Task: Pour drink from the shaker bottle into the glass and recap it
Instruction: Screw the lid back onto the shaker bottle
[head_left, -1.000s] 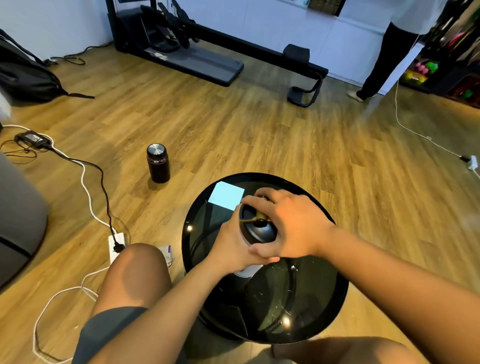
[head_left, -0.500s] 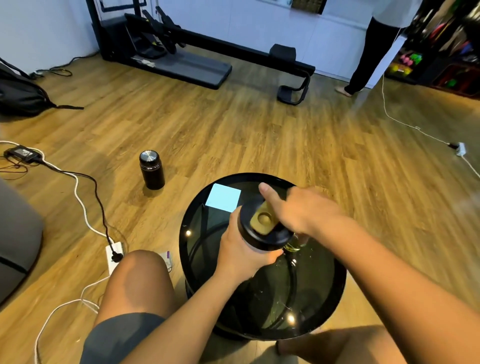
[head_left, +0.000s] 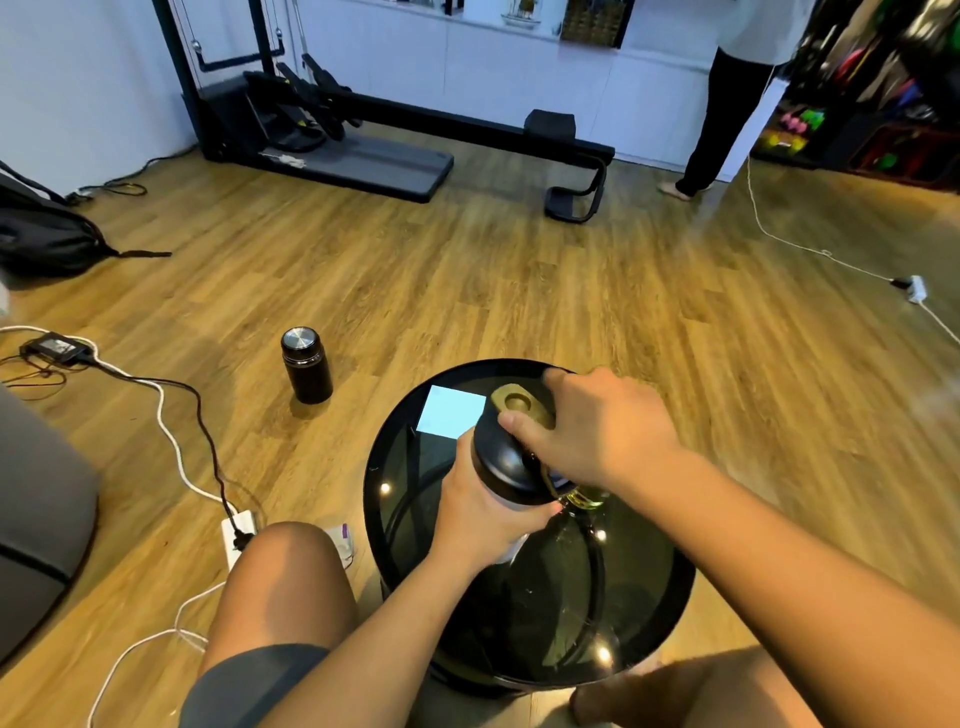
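Note:
A shaker bottle with a black lid (head_left: 498, 465) is held over the round black glass table (head_left: 395, 499). My left hand (head_left: 483, 519) wraps around its pale body from the left. The olive flip cap (head_left: 519, 404) stands swung up and back from the lid. My right hand (head_left: 608, 431) rests over the lid's right side, its thumb and fingers pinching the flip cap. Just below that hand, part of a glass (head_left: 586, 500) with a yellowish tint shows on the table, mostly hidden. The bottle leans slightly toward the glass.
A light blue square note (head_left: 451, 418) lies on the table's far left. On the wooden floor stand a black flask (head_left: 306, 366), a power strip (head_left: 239, 535) and cables. My knees flank the table. A person (head_left: 727, 93) stands far back right.
My right hand has flipped the olive cap up and back, then shifted right across the lid. The bottle stays in my left hand and has risen a little.

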